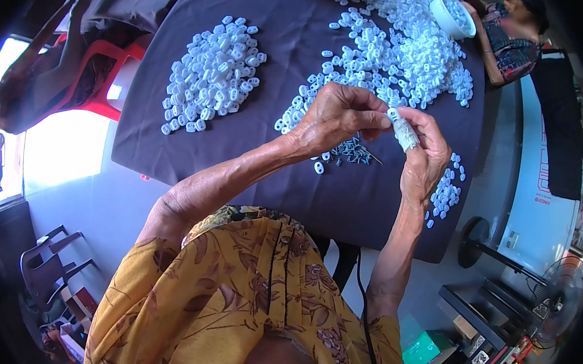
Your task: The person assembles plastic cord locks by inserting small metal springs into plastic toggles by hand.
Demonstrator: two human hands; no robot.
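I see both grips closed on one small white piece [393, 113], the left hand [333, 121] and right hand [427, 161] pinching it above the table [283, 198], near the dark slim bits [352, 152]; I judge the step to be fingertip work on that piece; the next move calls for steady, aligned fingers.

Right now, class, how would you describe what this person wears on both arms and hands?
Mustard-yellow cloth sleeves with a brown leafy print end near the elbows, leaving the forearms bare. The left hand is ungloved. The right hand has whitish wrapping around one of its fingers.
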